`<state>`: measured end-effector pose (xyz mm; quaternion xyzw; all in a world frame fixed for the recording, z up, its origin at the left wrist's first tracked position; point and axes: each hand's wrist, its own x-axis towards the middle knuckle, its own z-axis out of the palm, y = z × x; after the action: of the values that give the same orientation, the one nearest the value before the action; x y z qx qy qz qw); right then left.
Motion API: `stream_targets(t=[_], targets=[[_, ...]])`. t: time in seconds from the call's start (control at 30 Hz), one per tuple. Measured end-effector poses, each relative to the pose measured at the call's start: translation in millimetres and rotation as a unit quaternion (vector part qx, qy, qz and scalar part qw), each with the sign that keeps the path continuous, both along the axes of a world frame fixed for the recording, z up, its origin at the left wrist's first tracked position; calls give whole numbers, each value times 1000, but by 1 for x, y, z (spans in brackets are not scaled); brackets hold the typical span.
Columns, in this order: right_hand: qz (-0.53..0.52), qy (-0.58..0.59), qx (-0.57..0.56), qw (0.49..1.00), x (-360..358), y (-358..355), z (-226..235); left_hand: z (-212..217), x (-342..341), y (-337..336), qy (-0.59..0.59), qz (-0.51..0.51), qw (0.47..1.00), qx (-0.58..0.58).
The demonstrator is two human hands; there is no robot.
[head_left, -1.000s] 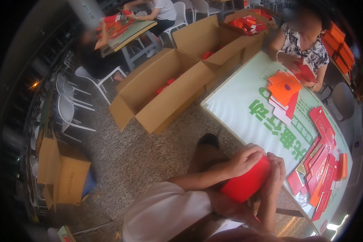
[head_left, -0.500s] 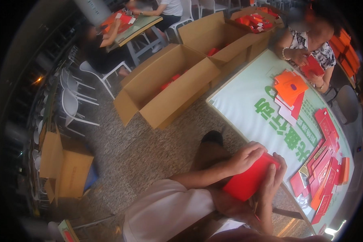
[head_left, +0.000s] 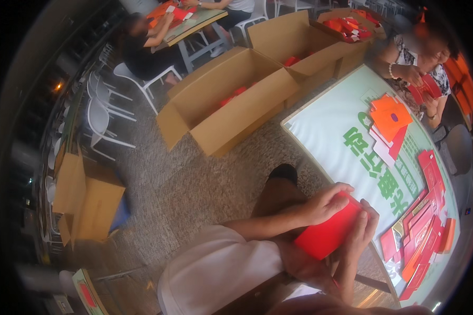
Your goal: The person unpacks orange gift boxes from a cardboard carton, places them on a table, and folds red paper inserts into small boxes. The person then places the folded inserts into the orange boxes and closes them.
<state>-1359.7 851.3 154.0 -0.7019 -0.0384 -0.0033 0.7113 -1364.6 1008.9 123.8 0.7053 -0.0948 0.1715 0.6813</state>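
A flat red paper envelope (head_left: 326, 233) is held over my lap, beside the near-left edge of the table (head_left: 320, 123). The fingers of my left hand (head_left: 323, 203) are closed on its upper left edge. My right hand (head_left: 358, 230) grips the opposite edge, thumb lying along the red face and fingers behind. What the hidden fingers do behind the envelope cannot be seen. To the right of my hands, a loose pile of red, pink and orange envelopes (head_left: 421, 231) covers the table's near right part.
Orange and red envelopes (head_left: 391, 118) lie farther up the table. Across it, a person holds a red envelope (head_left: 424, 89). Large open cardboard boxes (head_left: 247, 126) with red items inside stand beyond the table. Another carton (head_left: 100, 202) and white chairs (head_left: 99, 123) are at left.
Both hands keep their hold on the red envelope, nearly in place. The whole view has shifted slightly. Across the table, the person's red envelope now looks turned and opened out.
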Motion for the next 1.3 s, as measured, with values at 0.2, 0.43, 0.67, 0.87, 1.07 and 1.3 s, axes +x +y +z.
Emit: stream_targets(t=[0.2,0.43,0.67,0.87,1.07,1.3], targets=[[34,-18,59,997,9,-2,-1,-8,13,8,43,28,999,5],[148,-134,103,974,2,16,40,59,25,70,-41,46,985,-161],[137,-218,88,962,0,21,58,55,12,71,-72,44,993,-84],[99,-191,49,975,-5,11,71,47,-6,58,-47,51,996,-59],[89,-176,56,979,-3,0,60,40,-18,49,-40,20,999,-17],[131,-81,151,976,-8,-11,55,38,-23,38,-15,-33,997,-64]])
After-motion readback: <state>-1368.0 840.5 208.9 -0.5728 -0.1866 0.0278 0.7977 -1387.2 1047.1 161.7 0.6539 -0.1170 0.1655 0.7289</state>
